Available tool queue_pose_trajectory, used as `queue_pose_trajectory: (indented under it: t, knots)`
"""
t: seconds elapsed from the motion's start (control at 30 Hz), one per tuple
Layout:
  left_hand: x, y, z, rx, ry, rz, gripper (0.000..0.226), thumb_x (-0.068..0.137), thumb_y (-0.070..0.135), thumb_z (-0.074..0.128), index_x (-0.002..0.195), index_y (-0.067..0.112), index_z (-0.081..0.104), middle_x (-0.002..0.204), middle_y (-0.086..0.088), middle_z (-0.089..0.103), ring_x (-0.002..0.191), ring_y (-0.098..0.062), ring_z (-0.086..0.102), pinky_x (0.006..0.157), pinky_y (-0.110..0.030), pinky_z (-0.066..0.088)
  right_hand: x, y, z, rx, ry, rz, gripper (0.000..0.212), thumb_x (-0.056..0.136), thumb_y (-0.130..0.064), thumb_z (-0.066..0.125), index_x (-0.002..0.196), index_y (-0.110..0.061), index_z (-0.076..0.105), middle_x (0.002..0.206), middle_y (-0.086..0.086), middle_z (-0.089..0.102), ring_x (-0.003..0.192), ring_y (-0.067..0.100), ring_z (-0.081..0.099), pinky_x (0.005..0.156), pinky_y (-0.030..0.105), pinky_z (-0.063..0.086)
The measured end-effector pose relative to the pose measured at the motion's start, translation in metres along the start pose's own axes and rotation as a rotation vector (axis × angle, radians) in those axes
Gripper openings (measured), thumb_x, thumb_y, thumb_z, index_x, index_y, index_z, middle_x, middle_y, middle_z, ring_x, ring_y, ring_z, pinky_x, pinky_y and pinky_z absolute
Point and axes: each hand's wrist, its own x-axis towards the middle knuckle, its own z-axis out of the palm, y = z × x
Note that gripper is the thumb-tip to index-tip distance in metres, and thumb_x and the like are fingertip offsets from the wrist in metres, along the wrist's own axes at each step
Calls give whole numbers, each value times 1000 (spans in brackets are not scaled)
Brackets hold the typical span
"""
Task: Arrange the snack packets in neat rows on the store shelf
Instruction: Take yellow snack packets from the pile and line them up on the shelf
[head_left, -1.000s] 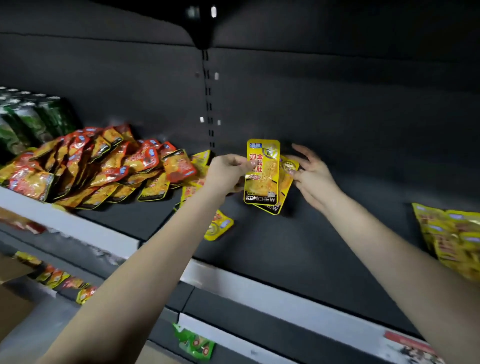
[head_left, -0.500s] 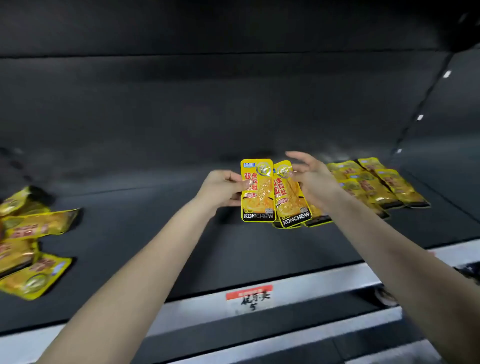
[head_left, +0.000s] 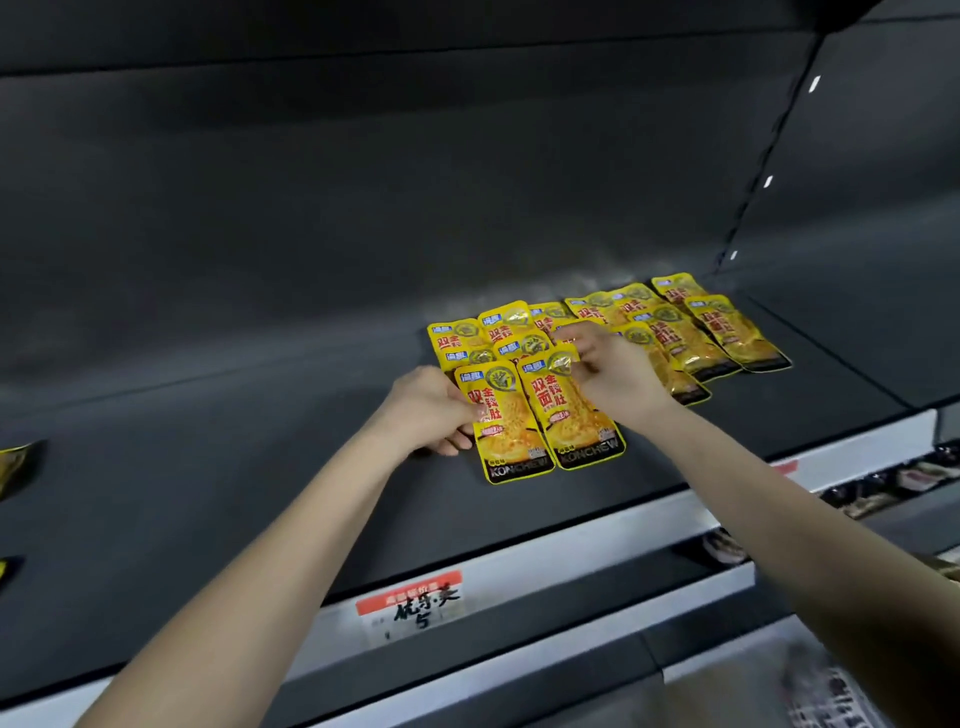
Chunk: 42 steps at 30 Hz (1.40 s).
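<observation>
Up and right of the price tag (head_left: 410, 605) on the dark shelf's (head_left: 234, 493) front rail, the left hand (head_left: 428, 410) grips the left edge of a yellow packet (head_left: 511, 431). The right hand (head_left: 610, 371) pinches the top of a second packet (head_left: 574, 415) just beside it. Farther up and right of the tag, overlapping stocked packets (head_left: 691, 338) lie in rows.

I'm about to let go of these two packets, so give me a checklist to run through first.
1. Left hand grips left packet: ok.
2. Right hand pinches right packet at its top: ok.
3. Both labels face up, the same way: ok.
4. Their bottom edges line up: ok.
5. Both lie flat on the shelf: cannot tell.
6. Stray packets at far left sorted into rows: not ok.
</observation>
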Motion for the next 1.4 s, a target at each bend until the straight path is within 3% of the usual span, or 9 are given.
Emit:
queue_pose_trajectory:
  t: [0.13, 0.3, 0.53, 0.63, 0.9, 1.1, 1.23, 1.33, 1.4]
  knots:
    - [-2, 0, 4, -57, -5, -24, 15, 88, 16, 64, 76, 9, 60, 67, -5, 64, 44, -7, 64, 40, -18, 49, 2, -4, 6, -90, 20, -69, 39, 87, 0, 48, 122, -16, 55, 80, 3, 50, 71, 14, 56, 73, 23, 41]
    - [-5, 2, -3, -30, 2, -11, 17, 88, 19, 63, 74, 11, 57, 68, -4, 66, 45, -8, 64, 42, -19, 52, 10, -13, 8, -201, 12, -113, 43, 83, 0, 51, 123, -15, 56, 115, 12, 51, 114, 31, 46, 104, 33, 35]
    - [-18, -22, -41, 13, 218, 17, 25, 87, 23, 61, 64, 13, 56, 62, -2, 57, 42, -6, 55, 38, -17, 45, 17, -81, 31, -183, 24, -283, 39, 79, -2, 55, 115, -15, 61, 116, 12, 55, 110, 32, 50, 97, 28, 32]
    - [-34, -45, -73, 48, 305, 1, 24, 86, 29, 61, 67, 16, 59, 63, 0, 60, 49, -7, 56, 40, -16, 44, 16, -123, 60, -152, -63, -376, 38, 80, -5, 55, 115, -18, 61, 118, 9, 54, 111, 29, 50, 97, 25, 30]
    - [-102, -138, -164, 42, 620, -142, 22, 81, 37, 65, 67, 22, 57, 66, 5, 60, 77, -20, 63, 75, -30, 51, -8, -244, 155, -66, -362, -609, 40, 86, -14, 53, 124, -26, 52, 127, 0, 47, 121, 24, 43, 103, 40, 39]
    - [-164, -211, -212, 67, 785, -250, 13, 82, 23, 65, 93, 18, 71, 103, -2, 71, 100, -19, 64, 85, -27, 49, -38, -321, 226, -85, -580, -787, 45, 87, -18, 56, 132, -19, 47, 134, 4, 45, 126, 23, 43, 104, 25, 31]
    - [-194, -250, -234, 148, 841, -375, 17, 83, 27, 64, 93, 15, 72, 98, -8, 70, 99, -24, 62, 72, -26, 41, -44, -357, 269, -110, -646, -792, 44, 91, -21, 52, 134, -14, 46, 139, 10, 41, 129, 28, 40, 106, 27, 30]
    - [-204, -263, -242, 151, 852, -407, 13, 86, 29, 63, 78, 18, 64, 77, -8, 58, 80, -24, 56, 53, -24, 31, -35, -375, 299, -185, -607, -774, 43, 95, -26, 44, 135, -12, 44, 138, 14, 42, 129, 33, 38, 110, 41, 29]
    - [-200, -268, -246, 158, 856, -403, 17, 86, 31, 63, 76, 17, 61, 78, -8, 57, 79, -24, 54, 55, -21, 32, -27, -382, 313, -230, -604, -742, 42, 97, -27, 41, 136, -12, 43, 137, 16, 43, 130, 35, 37, 111, 46, 27]
